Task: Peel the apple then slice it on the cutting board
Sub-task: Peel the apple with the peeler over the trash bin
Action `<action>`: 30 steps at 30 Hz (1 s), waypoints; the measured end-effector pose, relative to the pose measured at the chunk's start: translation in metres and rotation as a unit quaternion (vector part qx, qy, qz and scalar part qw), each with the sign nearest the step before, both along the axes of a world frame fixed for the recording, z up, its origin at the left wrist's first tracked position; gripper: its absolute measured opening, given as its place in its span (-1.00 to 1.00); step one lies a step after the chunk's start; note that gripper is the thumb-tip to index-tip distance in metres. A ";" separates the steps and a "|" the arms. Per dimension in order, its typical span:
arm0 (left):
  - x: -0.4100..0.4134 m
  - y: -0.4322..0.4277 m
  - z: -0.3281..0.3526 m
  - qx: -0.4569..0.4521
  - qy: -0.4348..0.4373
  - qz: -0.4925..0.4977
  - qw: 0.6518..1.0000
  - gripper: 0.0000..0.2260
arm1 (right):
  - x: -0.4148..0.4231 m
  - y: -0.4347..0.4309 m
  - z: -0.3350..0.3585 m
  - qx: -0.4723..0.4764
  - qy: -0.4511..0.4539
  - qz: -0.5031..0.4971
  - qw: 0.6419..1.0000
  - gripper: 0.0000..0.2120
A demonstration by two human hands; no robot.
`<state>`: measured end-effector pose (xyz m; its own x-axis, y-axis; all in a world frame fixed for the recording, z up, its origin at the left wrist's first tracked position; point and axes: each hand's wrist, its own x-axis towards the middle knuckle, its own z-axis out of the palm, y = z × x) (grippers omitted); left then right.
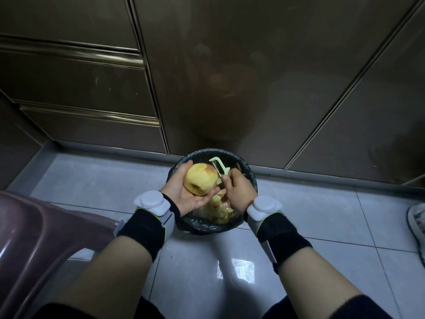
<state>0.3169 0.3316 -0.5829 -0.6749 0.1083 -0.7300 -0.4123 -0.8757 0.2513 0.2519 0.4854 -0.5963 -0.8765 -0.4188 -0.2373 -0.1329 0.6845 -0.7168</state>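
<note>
Just above the lined bin (251, 174), the left grip (185, 193) cradles the mostly peeled apple (200, 179) in curled fingers, while the right grip (239, 191), clamped on the peeler (220, 167), sets its blade against the apple's right side.

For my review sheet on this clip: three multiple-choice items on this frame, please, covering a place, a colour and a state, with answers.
1. Where is the apple held?
A. Over the bin
B. On a cutting board
C. On a table

2. What colour is the peeler handle?
A. Red
B. Pale green
C. Black

3. What state is the apple in?
A. Unpeeled
B. Cut into slices
C. Mostly peeled, still whole

Answers:
1 A: the left hand holds it above the black-lined bin, which has peels in it.
2 B: the right hand grips a pale green handle.
3 C: pale flesh shows over most of the apple, and no cut is visible.
</note>
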 end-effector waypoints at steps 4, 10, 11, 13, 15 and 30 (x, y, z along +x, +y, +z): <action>0.001 -0.001 0.002 -0.004 -0.010 0.004 1.000 -0.37 | -0.002 0.004 0.003 0.030 0.036 -0.006 0.999 -0.78; -0.001 -0.002 -0.003 -0.031 -0.014 0.029 0.999 -0.39 | 0.004 0.005 0.025 0.022 0.093 0.053 0.994 -0.82; -0.002 -0.002 -0.004 -0.041 -0.015 0.034 0.998 -0.40 | 0.006 0.004 0.028 0.028 0.094 0.073 0.992 -0.82; -0.003 -0.002 -0.006 -0.059 -0.020 0.040 0.997 -0.43 | 0.010 0.002 0.034 0.045 0.110 0.108 0.987 -0.83; -0.003 -0.003 -0.008 -0.066 -0.023 0.037 0.997 -0.44 | 0.013 0.000 0.038 0.064 0.134 0.134 0.980 -0.86; 0.004 -0.005 -0.004 -0.079 0.002 -0.003 0.997 -0.40 | 0.000 0.018 0.009 0.242 0.037 0.106 0.964 -0.81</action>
<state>0.3211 0.3267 -0.5866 -0.6771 -0.0038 -0.7358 -0.4163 -0.8226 0.3873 0.2518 0.5031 -0.5872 -0.8057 -0.4456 -0.3903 -0.3443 0.8884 -0.3035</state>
